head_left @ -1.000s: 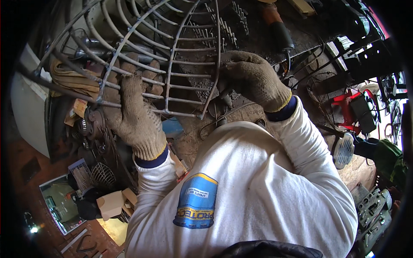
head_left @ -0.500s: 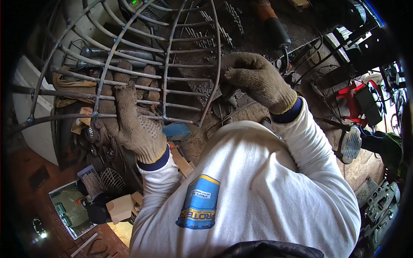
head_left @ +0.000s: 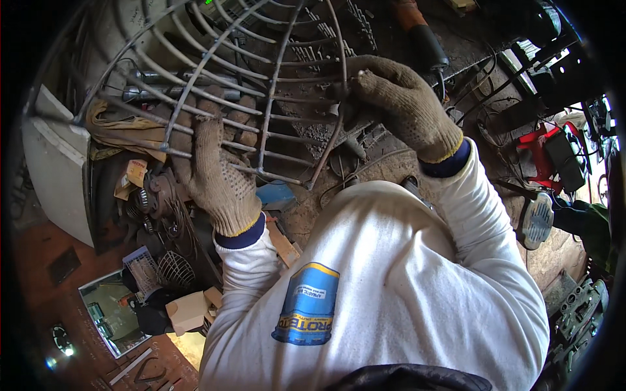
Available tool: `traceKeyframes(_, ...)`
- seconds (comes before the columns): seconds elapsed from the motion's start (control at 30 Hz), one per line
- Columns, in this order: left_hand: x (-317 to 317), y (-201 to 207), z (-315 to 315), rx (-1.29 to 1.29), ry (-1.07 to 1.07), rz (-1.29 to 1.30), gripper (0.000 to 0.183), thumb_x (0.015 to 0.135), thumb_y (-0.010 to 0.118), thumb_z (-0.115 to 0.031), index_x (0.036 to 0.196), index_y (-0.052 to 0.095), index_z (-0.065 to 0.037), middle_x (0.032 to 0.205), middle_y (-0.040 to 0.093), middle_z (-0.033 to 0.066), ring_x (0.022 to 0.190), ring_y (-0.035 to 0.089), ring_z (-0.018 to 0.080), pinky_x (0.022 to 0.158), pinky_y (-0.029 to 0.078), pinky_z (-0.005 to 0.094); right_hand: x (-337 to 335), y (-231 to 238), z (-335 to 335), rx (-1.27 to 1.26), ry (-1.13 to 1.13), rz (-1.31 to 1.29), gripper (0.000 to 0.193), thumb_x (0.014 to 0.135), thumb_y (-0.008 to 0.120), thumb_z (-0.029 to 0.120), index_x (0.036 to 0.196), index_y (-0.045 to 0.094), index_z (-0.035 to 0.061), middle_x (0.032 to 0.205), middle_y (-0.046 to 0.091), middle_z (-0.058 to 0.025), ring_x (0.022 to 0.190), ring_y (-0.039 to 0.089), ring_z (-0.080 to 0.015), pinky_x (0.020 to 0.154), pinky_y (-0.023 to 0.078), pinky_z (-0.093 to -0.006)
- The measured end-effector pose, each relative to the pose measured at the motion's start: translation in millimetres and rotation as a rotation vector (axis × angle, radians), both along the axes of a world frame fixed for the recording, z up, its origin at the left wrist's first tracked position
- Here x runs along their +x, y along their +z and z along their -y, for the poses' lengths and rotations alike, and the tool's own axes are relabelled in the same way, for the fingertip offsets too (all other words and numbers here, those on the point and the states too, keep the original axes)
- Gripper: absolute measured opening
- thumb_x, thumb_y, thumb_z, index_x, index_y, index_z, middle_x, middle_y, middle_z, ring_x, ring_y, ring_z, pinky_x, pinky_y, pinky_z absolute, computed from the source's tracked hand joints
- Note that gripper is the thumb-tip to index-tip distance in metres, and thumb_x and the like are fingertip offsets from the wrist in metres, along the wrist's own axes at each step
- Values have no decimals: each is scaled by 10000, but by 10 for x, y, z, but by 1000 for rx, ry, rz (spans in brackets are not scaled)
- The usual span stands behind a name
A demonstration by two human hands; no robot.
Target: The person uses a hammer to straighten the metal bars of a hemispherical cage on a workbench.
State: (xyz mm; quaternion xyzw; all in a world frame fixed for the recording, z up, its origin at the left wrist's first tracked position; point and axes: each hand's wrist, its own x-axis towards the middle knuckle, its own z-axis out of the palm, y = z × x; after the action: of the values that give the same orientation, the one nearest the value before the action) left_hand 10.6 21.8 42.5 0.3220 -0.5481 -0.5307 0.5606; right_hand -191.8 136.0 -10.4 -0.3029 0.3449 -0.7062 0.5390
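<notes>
A curved metal-rod grille (head_left: 266, 111), made of welded rods in a grid, stretches across the upper left. My left hand (head_left: 225, 179), in a brown knit glove with dark dots, grips its lower bars; the thumb lies over the rods and the fingers show behind them. My right hand (head_left: 411, 107), in a matching glove, is closed at the grille's right end rod. Its fingers pass behind that rod, and a pale spot shows at the thumb tip. Part of the right fingers is lost in shadow.
An angle grinder (head_left: 422, 36) lies on the dark bench beyond my right hand, near several short metal rods (head_left: 362, 25). A tan cloth (head_left: 124, 127) and a small box (head_left: 132, 177) lie left. A red thing (head_left: 536, 153) stands at right.
The grille has tilted, its lower left side rising and its right end shifting slightly right. Both hands have moved up and to the right with it, keeping their hold.
</notes>
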Motion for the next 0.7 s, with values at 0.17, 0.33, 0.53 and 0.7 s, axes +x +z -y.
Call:
traceKeyframes(0.17, -45, 53, 6, 75, -58, 4, 395, 888, 607, -144, 1255, 544, -12, 1086, 675, 146, 800, 702, 243, 563, 575, 273, -23, -39, 91, 141, -64, -273, 346, 927, 638, 191, 1195, 582, -21, 951, 683, -75, 818, 677, -154, 723, 567, -287)
traceKeyframes(0.33, 88, -80, 183, 47, -73, -12, 371, 896, 597, -79, 1260, 552, -21, 1296, 573, 143, 1120, 614, 286, 877, 564, 353, 78, -10, 110, 202, -44, -108, 270, 906, 646, 174, 1109, 652, -5, 908, 676, -70, 841, 669, -148, 725, 542, -255)
traceKeyframes(0.53, 181, -141, 505, -1253, 165, 613, 403, 994, 473, -267, 1323, 529, -41, 1466, 415, 203, 1377, 364, 380, 1118, 341, 483, 280, 58, 151, 297, 37, 542, 159, 963, 568, 160, 1003, 621, 16, 746, 621, -45, 618, 603, -134, 551, 523, -260)
traceKeyframes(0.7, 414, -134, 504, -1485, -104, 852, 533, 1004, 421, -485, 1065, 633, 0, 1125, 664, 163, 1030, 642, 287, 861, 501, 394, 238, 113, 122, 321, 25, 526, 235, 973, 576, 246, 978, 641, 20, 724, 628, -30, 584, 599, -111, 518, 506, -234)
